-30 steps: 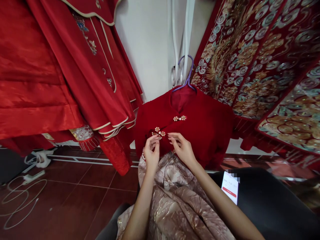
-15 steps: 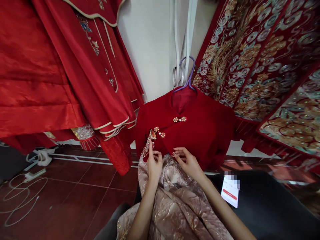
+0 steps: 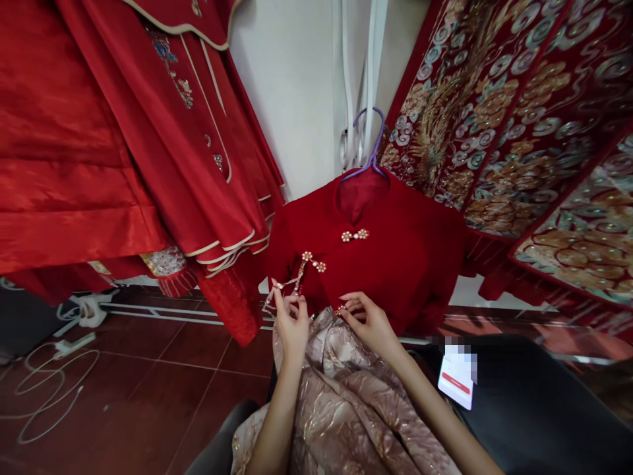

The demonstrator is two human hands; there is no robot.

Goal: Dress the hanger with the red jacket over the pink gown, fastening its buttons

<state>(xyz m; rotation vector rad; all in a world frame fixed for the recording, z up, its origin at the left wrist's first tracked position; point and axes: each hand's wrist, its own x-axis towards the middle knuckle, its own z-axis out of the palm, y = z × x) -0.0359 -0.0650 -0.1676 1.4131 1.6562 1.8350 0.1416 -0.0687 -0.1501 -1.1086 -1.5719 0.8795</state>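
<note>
A dark red velvet jacket [image 3: 395,264] hangs in front of me on a purple hanger [image 3: 376,148]. One pearl-and-gold flower clasp [image 3: 355,235] sits below its collar. Another flower clasp [image 3: 314,262] is at the left of the chest, and a beaded tassel [image 3: 299,277] hangs from it. My left hand [image 3: 291,326] holds the tassel, its strands drawn out over the index finger. My right hand [image 3: 368,320] pinches a small flower-shaped clasp [image 3: 340,311] at the flap's lower edge; the fingers partly cover it.
Red garments [image 3: 109,132] hang at left, and an embroidered garment [image 3: 494,132] at right. A lit phone [image 3: 455,379] rests on a black surface [image 3: 534,409]. Patterned pinkish-brown fabric [image 3: 346,409] lies under my forearms. A white cable [image 3: 59,389] is coiled on the tiled floor.
My left hand has shifted slightly left and down, pulling the tassel outward and turning its ornament out of sight. My right hand keeps its pinch, barely moved.
</note>
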